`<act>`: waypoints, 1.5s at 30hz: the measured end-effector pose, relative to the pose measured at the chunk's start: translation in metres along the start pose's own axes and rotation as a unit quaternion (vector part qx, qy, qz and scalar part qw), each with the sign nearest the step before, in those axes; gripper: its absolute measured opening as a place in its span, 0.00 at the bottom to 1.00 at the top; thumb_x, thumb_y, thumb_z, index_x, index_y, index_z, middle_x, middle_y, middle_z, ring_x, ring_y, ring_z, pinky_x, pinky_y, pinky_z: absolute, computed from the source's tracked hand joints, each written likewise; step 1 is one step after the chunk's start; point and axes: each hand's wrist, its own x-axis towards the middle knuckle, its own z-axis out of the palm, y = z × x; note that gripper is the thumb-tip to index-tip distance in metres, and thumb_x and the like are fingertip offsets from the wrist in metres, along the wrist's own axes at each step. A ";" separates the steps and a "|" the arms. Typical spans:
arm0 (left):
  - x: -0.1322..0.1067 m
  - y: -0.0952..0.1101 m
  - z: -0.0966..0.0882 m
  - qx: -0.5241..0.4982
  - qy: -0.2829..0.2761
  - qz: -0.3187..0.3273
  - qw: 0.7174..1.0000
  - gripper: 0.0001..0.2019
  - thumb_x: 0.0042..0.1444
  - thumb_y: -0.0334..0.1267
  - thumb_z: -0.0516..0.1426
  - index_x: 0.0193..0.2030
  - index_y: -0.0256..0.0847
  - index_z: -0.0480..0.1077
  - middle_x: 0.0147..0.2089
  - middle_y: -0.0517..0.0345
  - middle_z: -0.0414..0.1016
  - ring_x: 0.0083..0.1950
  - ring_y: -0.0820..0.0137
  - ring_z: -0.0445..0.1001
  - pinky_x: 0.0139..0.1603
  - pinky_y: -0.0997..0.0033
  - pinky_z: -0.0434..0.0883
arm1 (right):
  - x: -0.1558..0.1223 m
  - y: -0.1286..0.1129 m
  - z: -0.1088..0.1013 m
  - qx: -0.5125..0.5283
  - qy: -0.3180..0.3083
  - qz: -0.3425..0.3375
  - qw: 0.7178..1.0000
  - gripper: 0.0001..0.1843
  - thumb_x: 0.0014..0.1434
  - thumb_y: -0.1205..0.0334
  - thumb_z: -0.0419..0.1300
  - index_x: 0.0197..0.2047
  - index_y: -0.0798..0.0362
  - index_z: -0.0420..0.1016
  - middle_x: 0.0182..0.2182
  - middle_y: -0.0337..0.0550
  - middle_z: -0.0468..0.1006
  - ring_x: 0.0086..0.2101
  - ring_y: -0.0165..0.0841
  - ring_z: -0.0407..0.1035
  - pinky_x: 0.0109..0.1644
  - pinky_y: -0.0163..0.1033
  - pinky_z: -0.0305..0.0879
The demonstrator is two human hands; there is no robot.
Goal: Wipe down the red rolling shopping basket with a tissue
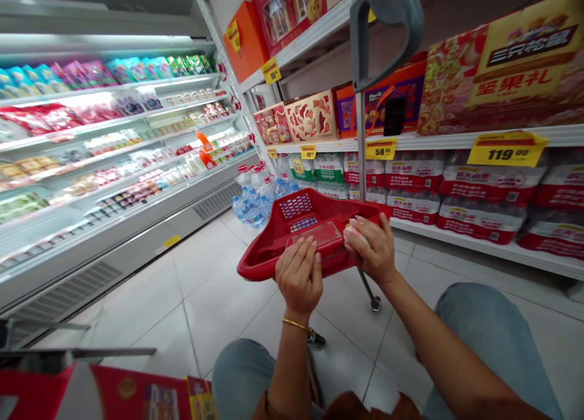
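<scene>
A red plastic shopping basket (274,259) on wheels stands tilted in front of me, its grey pull handle (385,18) raised high on a metal pole (360,146). My left hand (298,274) is curled over the basket's near rim, fingers closed on it. My right hand (371,246) is closed on a small pale object (352,233) pressed against the rim; I cannot make out what it is. My knees in blue jeans (483,335) show below, so I am crouched or seated low.
A refrigerated display (104,140) with packaged goods runs along the left. Shelves on the right hold gift boxes (502,67), yellow price tags and shrink-wrapped bottled water packs (479,195). Loose water bottles (255,198) stand on the tiled floor ahead. A red box (123,395) lies at the bottom left.
</scene>
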 end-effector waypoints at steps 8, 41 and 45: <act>0.001 -0.005 0.002 -0.008 0.011 -0.003 1.000 0.14 0.56 0.28 0.56 0.50 0.39 0.73 0.49 0.51 0.79 0.54 0.62 0.75 0.56 0.58 0.69 | 0.010 0.034 -0.010 0.048 -0.014 0.066 0.997 0.09 0.59 0.62 0.58 0.44 0.49 0.74 0.43 0.47 0.79 0.47 0.39 0.72 0.59 0.54 0.64; 0.021 0.044 0.030 -0.015 -0.026 -0.039 0.999 0.14 0.63 0.33 0.50 0.52 0.39 0.71 0.55 0.48 0.75 0.61 0.63 0.69 0.65 0.50 0.59 | 0.017 -0.013 -0.022 0.042 -0.030 0.081 0.995 0.09 0.59 0.64 0.59 0.45 0.50 0.74 0.38 0.47 0.76 0.42 0.40 0.69 0.52 0.50 0.67; 0.013 0.048 0.043 -0.006 -0.037 -0.058 0.998 0.15 0.63 0.32 0.49 0.54 0.37 0.70 0.54 0.50 0.76 0.58 0.63 0.71 0.63 0.53 0.62 | 0.024 -0.021 -0.027 0.076 -0.040 0.099 0.991 0.09 0.61 0.66 0.56 0.45 0.51 0.73 0.38 0.47 0.77 0.41 0.38 0.70 0.54 0.52 0.66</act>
